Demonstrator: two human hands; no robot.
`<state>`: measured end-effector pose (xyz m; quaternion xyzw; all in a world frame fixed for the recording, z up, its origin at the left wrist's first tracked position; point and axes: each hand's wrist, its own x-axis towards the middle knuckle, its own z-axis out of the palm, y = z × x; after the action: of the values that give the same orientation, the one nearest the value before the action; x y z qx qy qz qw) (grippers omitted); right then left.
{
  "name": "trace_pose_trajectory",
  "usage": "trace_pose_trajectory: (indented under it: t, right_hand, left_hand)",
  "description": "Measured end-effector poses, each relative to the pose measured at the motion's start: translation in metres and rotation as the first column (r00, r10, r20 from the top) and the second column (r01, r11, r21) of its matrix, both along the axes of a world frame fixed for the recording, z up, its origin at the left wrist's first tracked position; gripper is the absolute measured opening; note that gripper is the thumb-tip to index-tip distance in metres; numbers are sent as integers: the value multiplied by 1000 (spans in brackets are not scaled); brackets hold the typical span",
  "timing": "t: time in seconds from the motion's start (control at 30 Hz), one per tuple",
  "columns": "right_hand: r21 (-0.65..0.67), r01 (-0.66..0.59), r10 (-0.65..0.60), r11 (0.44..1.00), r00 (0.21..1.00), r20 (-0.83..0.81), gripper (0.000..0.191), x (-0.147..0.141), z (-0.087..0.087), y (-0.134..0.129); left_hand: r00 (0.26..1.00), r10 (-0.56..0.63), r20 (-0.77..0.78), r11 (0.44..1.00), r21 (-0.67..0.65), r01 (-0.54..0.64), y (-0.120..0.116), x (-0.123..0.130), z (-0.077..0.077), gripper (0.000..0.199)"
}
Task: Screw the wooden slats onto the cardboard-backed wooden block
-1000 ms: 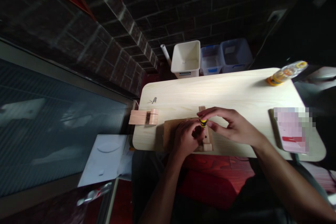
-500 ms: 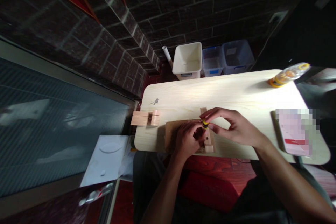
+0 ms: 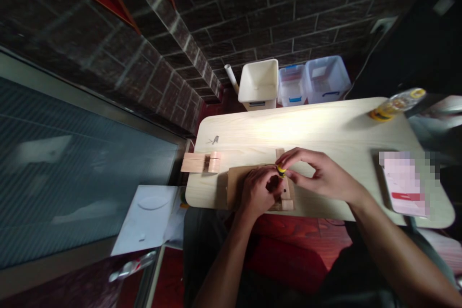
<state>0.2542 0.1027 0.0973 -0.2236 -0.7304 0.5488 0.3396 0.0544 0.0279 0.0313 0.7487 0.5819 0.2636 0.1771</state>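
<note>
A yellow-and-black screwdriver [image 3: 281,170] stands end-on, its handle showing and its shaft hidden. The thumb and fingers of my right hand [image 3: 317,173] pinch the handle from the right. My left hand [image 3: 259,188] rests on a wooden board [image 3: 235,185], its fingers curled and closed just below the handle; what they grip is hidden. Beneath the fingertips runs a pale wooden strip [image 3: 285,194] along the board's right side, with a dark hole in it and a small block at its near end.
On the table [image 3: 249,130] lie a jointed wooden piece [image 3: 200,162] at left and several small screws [image 3: 215,139] behind it. A clear bottle [image 3: 397,105] and a partly blurred phone-like slab [image 3: 407,202] occupy the right. A cream bin [image 3: 258,82] and clear plastic boxes [image 3: 327,79] stand beyond.
Both hands keep nearly the same place and grip. The yellow-and-black handle looks very slightly tilted or turned. The view has shifted a little.
</note>
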Motion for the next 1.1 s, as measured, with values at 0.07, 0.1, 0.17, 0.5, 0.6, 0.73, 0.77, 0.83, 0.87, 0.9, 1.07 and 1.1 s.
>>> trace_pose_trajectory:
  t: [0.07, 0.1, 0.17, 0.5, 0.6, 0.73, 0.77, 0.83, 0.87, 0.9, 1.07, 1.1]
  right_hand:
    - [-10, 1, -1, 1000, 1000, -3, 17, 0, -1, -1]
    - [-18, 4, -4, 1000, 1000, -1, 18, 0, -1, -1]
    - [-32, 13, -13, 999, 1000, 9, 19, 0, -2, -2]
    - [-15, -17, 17, 1000, 1000, 6, 18, -1, -1, -1]
    - [3, -5, 5, 1000, 1000, -2, 17, -2, -2, -1]
    - [1, 5, -5, 1000, 1000, -16, 18, -2, -4, -1]
    - [-9, 9, -9, 1000, 1000, -12, 18, -1, -5, -2]
    - [-27, 18, -18, 999, 1000, -1, 19, -1, -7, -2]
    - [-32, 19, -19, 999, 1000, 4, 19, -1, -7, -3]
    - [-34, 17, -17, 999, 1000, 8, 20, -1, -8, -3]
    - [-41, 9, -9, 999, 1000, 3, 17, -2, -5, -2]
    - [-41, 11, -10, 999, 1000, 2, 16, -3, -5, -1]
  left_hand:
    - [1000, 6, 0, 1000, 3, -6, 0, 0, 0, 12]
    - [1000, 6, 0, 1000, 8, -6, 0, 0, 0, 12]
    - [1000, 1, 3, 1000, 19, -2, 0, 0, 0, 11]
    - [1000, 21, 11, 999, 24, -21, 0, 1, -1, 12]
    - [1000, 14, 7, 1000, 21, -14, 0, 1, -1, 13]
    - [1000, 7, 4, 1000, 17, -7, 0, 0, -1, 14]
    - [1000, 7, 3, 1000, 17, -7, 1, 0, -1, 13]
    - [1000, 7, 2, 1000, 18, -7, 1, 0, -1, 12]
    - [1000, 8, 1, 1000, 20, -8, 1, 0, -1, 11]
    - [1000, 10, 1, 1000, 23, -10, 1, 1, -1, 10]
    - [1000, 6, 21, 1000, 27, -6, 1, 1, -2, 9]
    - [1000, 5, 26, 1000, 26, -6, 1, 1, -2, 9]
